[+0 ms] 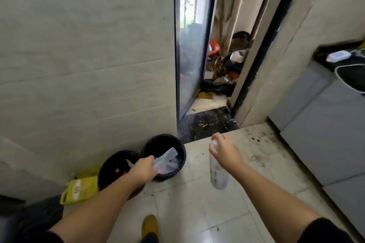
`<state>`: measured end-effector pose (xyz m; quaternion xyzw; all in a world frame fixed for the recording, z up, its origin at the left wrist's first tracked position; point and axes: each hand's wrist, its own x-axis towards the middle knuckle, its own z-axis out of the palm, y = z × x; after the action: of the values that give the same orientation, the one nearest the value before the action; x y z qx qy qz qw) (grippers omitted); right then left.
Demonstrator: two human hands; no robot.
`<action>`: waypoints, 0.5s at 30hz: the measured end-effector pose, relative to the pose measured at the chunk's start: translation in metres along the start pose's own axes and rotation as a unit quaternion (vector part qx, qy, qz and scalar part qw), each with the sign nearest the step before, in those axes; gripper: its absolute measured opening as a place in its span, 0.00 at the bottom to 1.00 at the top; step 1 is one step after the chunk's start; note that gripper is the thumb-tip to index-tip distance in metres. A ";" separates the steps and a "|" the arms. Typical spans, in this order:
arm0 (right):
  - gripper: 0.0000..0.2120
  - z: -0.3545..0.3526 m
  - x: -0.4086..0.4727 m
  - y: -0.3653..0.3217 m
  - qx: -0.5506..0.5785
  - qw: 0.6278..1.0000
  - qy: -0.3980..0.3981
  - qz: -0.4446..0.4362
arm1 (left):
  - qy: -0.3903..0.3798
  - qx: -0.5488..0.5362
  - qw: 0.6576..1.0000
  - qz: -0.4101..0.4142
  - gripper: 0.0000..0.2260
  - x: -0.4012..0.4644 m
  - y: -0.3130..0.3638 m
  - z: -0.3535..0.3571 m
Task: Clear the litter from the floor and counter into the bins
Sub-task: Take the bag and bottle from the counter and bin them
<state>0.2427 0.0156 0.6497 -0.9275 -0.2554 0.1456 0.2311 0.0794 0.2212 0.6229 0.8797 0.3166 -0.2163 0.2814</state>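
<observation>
Here the left hand (143, 169) grips a wrapper (165, 159), seemingly plastic, over the litter-filled bin (182, 156).

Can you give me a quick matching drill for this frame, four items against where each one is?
Items:
1. clear plastic bottle
2. plastic wrapper
3. yellow bag
4. white device

Places:
A. on the dark counter
B. held by its neck in the right hand
C. on the floor against the wall
D. in the left hand, over a black bin

Pairs: 1-B, 2-D, 3-C, 4-A
</observation>
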 end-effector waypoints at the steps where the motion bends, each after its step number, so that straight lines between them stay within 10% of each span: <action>1: 0.13 0.010 0.015 -0.010 0.005 1.000 -0.002 0.003 | -0.005 -0.004 1.000 -0.007 0.03 0.012 -0.012 -0.005; 15: 0.11 0.240 0.188 0.031 0.093 0.985 -0.053 0.133 | -0.098 -0.034 0.994 -0.015 0.20 0.290 -0.083 0.103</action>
<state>0.3177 0.1787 0.4018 -0.9188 -0.1265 0.2468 0.2808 0.2067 0.3360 0.3540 0.8391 0.3083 -0.2946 0.3378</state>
